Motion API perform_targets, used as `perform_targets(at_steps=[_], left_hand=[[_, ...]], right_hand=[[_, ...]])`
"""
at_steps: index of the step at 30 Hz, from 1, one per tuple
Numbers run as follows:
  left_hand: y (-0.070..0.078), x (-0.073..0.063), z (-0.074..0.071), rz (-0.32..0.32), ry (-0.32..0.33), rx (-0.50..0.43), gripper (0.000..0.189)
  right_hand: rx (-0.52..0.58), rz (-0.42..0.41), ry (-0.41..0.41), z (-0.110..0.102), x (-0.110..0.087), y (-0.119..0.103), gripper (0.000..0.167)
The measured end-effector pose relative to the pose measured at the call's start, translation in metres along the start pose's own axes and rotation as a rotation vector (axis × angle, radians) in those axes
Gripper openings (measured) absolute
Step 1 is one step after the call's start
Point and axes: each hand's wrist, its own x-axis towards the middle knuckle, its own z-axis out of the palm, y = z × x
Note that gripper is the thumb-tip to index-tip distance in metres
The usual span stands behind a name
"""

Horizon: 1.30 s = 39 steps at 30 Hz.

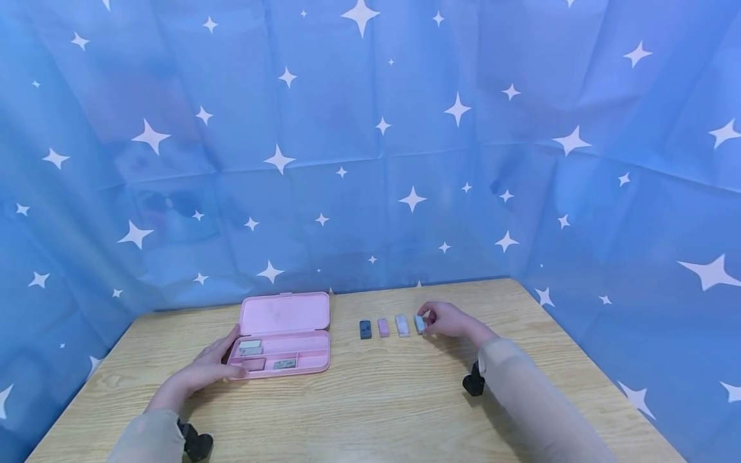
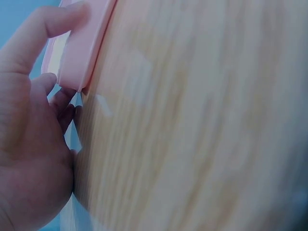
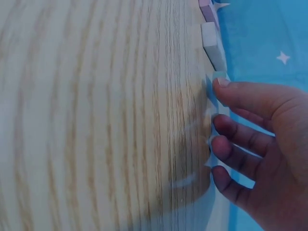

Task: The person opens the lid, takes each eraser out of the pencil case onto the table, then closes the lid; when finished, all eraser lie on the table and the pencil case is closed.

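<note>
An open pink pencil case (image 1: 314,342) lies on the left of the table, its lid folded back. My left hand (image 1: 199,371) grips its left end, thumb at the front corner and fingers along the side; the left wrist view shows the thumb (image 2: 60,19) against the pink wall. Several small erasers lie in its compartments, among them a pale one (image 1: 251,344), a pink one (image 1: 253,364) and a grey one (image 1: 285,364). On the right, my right hand (image 1: 450,319) pinches a light-blue eraser (image 1: 419,323) between thumb and forefinger, at the table surface.
Left of the light-blue eraser, a white eraser (image 1: 402,325), a lilac-pink eraser (image 1: 383,327) and a dark blue eraser (image 1: 365,330) stand in a row, spaced apart. A blue star-patterned cloth (image 1: 347,231) hangs behind and beside the wooden table (image 1: 347,418).
</note>
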Motion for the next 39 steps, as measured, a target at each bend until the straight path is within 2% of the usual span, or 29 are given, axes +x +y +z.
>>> perform_targets(at_steps=[22,29,34,39], left_hand=[[-0.0003,0.0012,-0.0003,-0.008,0.01,0.012,0.115],[0.0004,0.0004,-0.0008,-0.008,0.008,0.005,0.114],[-0.0009,0.0011,-0.0003,-0.009,0.004,-0.002,0.114],[-0.0035,0.003,0.0004,-0.002,0.002,0.004,0.114]], right_hand=[[-0.021,0.013,-0.003,0.0019,0.0025,0.0018,0.035],[-0.015,0.002,-0.013,0.0014,0.0026,0.0024,0.039],[0.005,-0.001,-0.02,-0.0013,0.0013,0.0029,0.048],[-0.008,0.017,-0.003,-0.0079,0.0019,-0.0063,0.049]])
